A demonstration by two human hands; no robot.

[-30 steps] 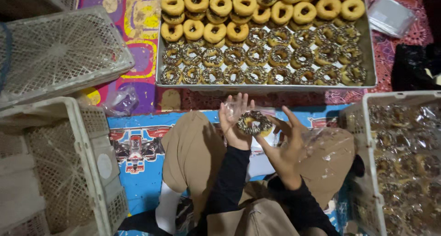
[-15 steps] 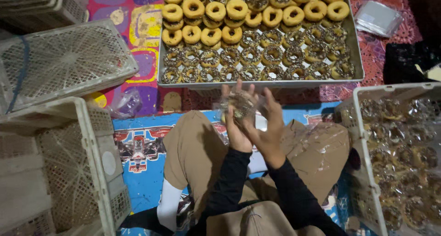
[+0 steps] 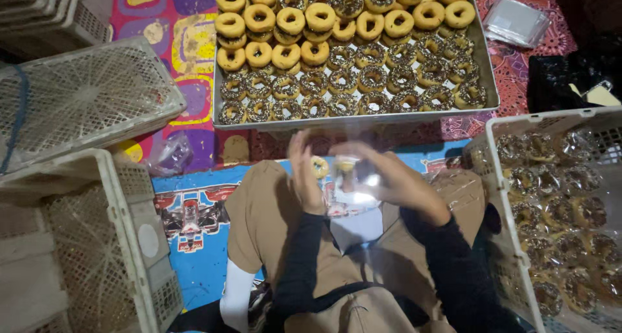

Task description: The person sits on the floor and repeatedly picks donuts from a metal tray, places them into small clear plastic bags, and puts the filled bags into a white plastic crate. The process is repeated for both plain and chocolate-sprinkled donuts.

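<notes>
My left hand (image 3: 304,174) and my right hand (image 3: 396,181) are raised over my lap and meet around a clear plastic bag (image 3: 355,174) with a doughnut (image 3: 320,166) in it. The hands are blurred by motion. The left hand's fingers point up beside the doughnut; the right hand curls over the bag from the right. Just beyond them lies a metal tray (image 3: 353,120) packed with several plain and sprinkle-topped doughnuts (image 3: 337,54).
A white plastic crate (image 3: 518,122) at right holds several bagged doughnuts (image 3: 564,210). White crates (image 3: 84,242) stand at left, one upside down (image 3: 78,100). A pile of clear bags (image 3: 518,22) lies at top right. A colourful mat (image 3: 188,210) covers the floor.
The view tilted down a little. My hands have turned the bagged doughnut and closed in on it; the right hand now curls over the bag instead of lying open under it.
</notes>
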